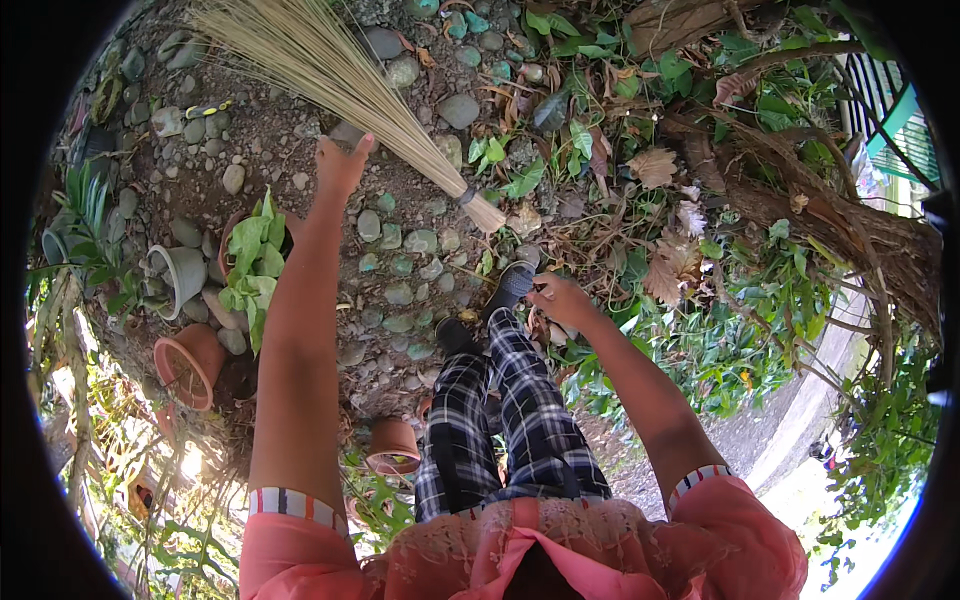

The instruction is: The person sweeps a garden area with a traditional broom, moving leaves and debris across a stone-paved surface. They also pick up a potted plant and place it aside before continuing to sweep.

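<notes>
My left hand (343, 168) reaches far forward over the stony soil, its thumb and fingers around a flat grey stone (347, 133). Just right of it lies a stick broom (400, 120), its bristles fanning to the far left and its bound end pointing toward my feet. Beside my dark shoe (513, 285), my right hand (562, 302) hangs low with the fingers curled in. Whatever those fingers may hold is hidden.
Clay pots (187, 367), a pale pot (178, 280) and a leafy potted plant (257, 255) stand at left. Rounded stones (420, 241) stud the ground before my feet. Leaves, vines and a thick woody trunk (850, 225) crowd the right side.
</notes>
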A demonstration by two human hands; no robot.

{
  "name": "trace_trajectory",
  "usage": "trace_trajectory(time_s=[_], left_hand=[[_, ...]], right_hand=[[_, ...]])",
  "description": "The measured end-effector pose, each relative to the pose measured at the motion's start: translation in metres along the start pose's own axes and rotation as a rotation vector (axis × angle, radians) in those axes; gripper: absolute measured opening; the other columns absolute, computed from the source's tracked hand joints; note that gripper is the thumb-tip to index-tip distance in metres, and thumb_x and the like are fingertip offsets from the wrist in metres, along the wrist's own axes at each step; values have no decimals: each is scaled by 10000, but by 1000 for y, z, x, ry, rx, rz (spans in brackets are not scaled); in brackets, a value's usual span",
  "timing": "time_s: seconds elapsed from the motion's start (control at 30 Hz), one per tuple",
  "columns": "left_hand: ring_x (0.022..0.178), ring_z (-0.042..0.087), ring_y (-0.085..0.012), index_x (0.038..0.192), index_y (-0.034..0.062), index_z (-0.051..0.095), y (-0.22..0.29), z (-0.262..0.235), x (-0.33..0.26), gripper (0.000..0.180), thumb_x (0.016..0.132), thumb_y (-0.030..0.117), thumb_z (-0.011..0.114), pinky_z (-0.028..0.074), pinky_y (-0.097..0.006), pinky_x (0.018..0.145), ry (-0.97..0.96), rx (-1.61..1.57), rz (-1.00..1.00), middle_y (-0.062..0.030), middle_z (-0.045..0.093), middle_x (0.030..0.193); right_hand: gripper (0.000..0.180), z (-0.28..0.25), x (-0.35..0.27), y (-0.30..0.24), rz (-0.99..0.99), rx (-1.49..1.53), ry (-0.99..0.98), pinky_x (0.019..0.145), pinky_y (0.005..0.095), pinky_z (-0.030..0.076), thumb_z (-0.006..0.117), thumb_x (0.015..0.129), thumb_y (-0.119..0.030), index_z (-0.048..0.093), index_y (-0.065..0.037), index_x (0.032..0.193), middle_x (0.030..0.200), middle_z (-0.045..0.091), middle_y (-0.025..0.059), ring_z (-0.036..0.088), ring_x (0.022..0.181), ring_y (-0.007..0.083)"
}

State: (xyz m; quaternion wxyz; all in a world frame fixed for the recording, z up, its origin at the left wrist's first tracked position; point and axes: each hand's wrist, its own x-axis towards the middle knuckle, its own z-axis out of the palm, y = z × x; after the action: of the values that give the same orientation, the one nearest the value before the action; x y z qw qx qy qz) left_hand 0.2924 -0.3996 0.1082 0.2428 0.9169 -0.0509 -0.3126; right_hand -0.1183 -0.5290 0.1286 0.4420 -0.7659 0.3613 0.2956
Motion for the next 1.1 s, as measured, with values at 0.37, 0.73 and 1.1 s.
trace_trajectory(time_s=[0.37, 0.73, 1.1], left_hand=[[1349, 10, -463, 1404, -26, -93, 56, 71, 112, 1283, 643, 750, 590, 186, -594, 1059, 246, 217, -70, -356, -77, 1418], [1340, -190, -416, 1389, 10, -193, -7, 45, 155, 1466, 490, 682, 750, -27, -624, 1048, -249, 623, 75, -323, -194, 1419], [1324, -253, -400, 1296, 19, -363, 11, 88, 149, 1519, 514, 528, 836, 6, -646, 1035, 27, 622, -344, -344, -262, 1382]], right_hand=[[720, -29, 151, 0, -53, -76, 137, 964, 416, 397, 588, 831, -445, 307, -79, 1384, 1349, 392, 232, 451, 1192, 363], [659, 28, 232, -44, -20, 67, -318, 961, 399, 413, 603, 819, -450, 397, -134, 1360, 1287, 498, 168, 514, 1145, 317], [664, -66, 341, -72, -46, -316, 397, 1006, 451, 345, 559, 856, -414, 299, -42, 1340, 1373, 348, 180, 343, 1278, 314]])
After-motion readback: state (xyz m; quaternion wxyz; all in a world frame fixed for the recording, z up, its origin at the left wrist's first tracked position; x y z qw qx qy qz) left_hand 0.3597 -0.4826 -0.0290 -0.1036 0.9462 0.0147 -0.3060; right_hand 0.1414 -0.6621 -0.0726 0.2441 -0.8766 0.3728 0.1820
